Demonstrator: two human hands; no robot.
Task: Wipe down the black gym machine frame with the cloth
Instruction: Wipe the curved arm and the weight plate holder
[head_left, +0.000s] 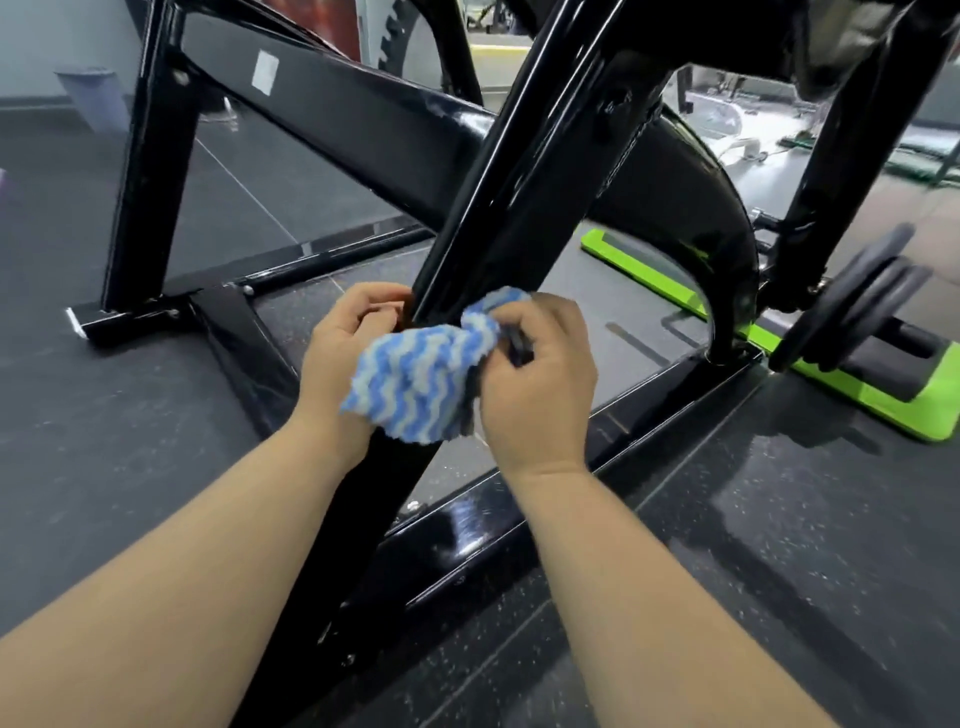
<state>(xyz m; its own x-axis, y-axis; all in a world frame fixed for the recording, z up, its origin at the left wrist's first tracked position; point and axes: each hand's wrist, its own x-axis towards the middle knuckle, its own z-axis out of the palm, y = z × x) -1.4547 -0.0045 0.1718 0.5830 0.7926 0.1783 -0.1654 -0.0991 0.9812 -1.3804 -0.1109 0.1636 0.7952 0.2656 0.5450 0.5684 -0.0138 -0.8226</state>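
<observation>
At the far left a grey bin (93, 96) stands by the wall, blurred and partly behind the left upright (150, 171) of the black frame (363, 124). The upright's top is cut off by the picture's edge, and its foot ends in a pale cap on the dark speckled floor (104, 441). A cross beam with a white sticker (265, 73) runs down to the right and passes behind the slanted beam (519, 182), which crosses the middle and is hidden lower down by the forearms. The left hand (343, 353) is curled against this beam's left edge, gripping it; its fingertips tuck out of sight behind the metal. The blue-and-white striped cloth (415, 379) lies bunched on the beam between the two hands, touching both. The right hand (535, 374) pinches the cloth's upper end with bent fingers. Something small and dark shows at its fingertips, too unclear to name. Farther right, a curved black tube (727, 249) comes down to the base rail (649, 410), with bare floor on both sides of the rail. Stacked weight plates (857, 296) hang over a green platform (883, 405) near the right edge, well apart from the hands.
</observation>
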